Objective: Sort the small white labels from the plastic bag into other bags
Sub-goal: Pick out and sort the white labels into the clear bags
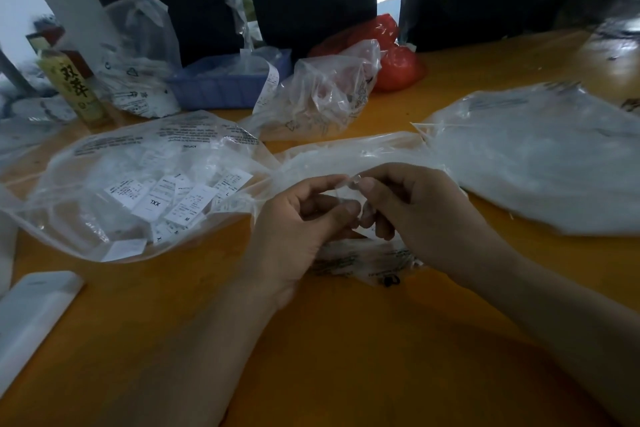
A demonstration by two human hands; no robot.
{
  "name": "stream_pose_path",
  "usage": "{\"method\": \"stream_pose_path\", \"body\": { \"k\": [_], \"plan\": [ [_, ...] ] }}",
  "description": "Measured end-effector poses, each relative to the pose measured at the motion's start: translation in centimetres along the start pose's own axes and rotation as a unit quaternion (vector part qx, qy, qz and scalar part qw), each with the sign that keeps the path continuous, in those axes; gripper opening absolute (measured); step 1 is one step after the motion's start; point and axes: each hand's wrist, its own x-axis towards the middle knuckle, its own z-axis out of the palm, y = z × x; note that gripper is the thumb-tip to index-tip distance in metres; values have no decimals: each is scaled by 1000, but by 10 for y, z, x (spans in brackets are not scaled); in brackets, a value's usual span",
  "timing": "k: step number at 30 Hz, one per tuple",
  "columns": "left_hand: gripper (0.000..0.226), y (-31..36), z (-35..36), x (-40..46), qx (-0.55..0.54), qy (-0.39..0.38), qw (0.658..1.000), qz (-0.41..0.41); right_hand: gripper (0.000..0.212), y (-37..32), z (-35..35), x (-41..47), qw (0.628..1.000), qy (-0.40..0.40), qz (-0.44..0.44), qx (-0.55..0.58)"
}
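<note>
A clear plastic bag [114,163] lies on the left of the orange table [346,340], with several small white labels [173,199] inside it. At the centre my left hand [298,229] and my right hand [412,215] meet, both pinching the thin edge of a small clear bag [367,258] that lies under them. Its printed lower part shows below my fingers. Whether a label sits between my fingers is hidden. A larger bag full of white contents [540,163] rests on the right.
At the back stand a blue tray [225,83], a crumpled clear bag [322,94], a red bag [391,55], a printed white bag [138,59] and a yellow-green bottle [74,87]. A white flat device [31,315] lies at the front left.
</note>
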Motion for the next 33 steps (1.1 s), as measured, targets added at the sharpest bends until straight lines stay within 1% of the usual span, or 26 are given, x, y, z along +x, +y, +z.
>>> {"method": "stream_pose_path", "body": {
  "k": [6,7,9,10,11,12,14,15,18,22,24,26,27,28,29,30,31,33],
  "plan": [
    [36,0,-2,1,-27,13,999,-17,19,2,-3,2,998,62,13,8],
    [34,0,-3,1,-22,12,1000,-18,21,3,-3,1,998,61,15,16],
    [29,0,-3,0,-7,7,1000,-20,36,2,-4,0,998,28,24,52],
    [27,0,-3,-1,-2,5,1000,-21,43,2,-3,-1,998,12,27,56],
    [27,1,-3,-1,-2,5,1000,-21,45,3,-2,-2,999,4,26,44],
    [27,1,-2,-1,-5,8,1000,-21,38,4,-1,-2,1000,5,20,24],
    [25,1,-2,-1,-12,13,1000,-21,9,4,-1,-1,1000,29,5,3],
    [24,1,-2,-1,-12,13,1000,-22,4,4,-1,-1,999,39,1,3],
    [26,2,-1,0,-10,12,999,-29,9,4,-2,0,998,56,0,-2],
    [39,4,2,-3,-25,9,999,-32,10,2,-1,-2,999,41,-12,-32],
    [31,5,2,-4,-4,17,999,-27,16,3,-1,-2,998,36,-16,-58],
    [23,6,1,-3,-10,38,999,-25,25,5,-2,-1,996,58,-11,-71],
    [23,6,0,-3,-28,49,998,-26,26,6,-4,1,992,78,-21,-102],
    [26,6,-1,-1,-50,60,997,-28,23,8,-6,2,983,91,-40,-155],
    [30,6,-2,0,-78,70,994,-29,21,10,-9,4,971,85,-56,-216],
    [31,6,-3,0,-107,77,991,-28,21,12,-10,5,959,58,-59,-272],
    [33,6,-3,1,-133,82,987,-26,28,14,-10,6,947,20,-45,-318],
    [37,5,-4,2,-167,90,982,-21,50,18,-6,6,921,-47,-12,-387]
  ]
}}
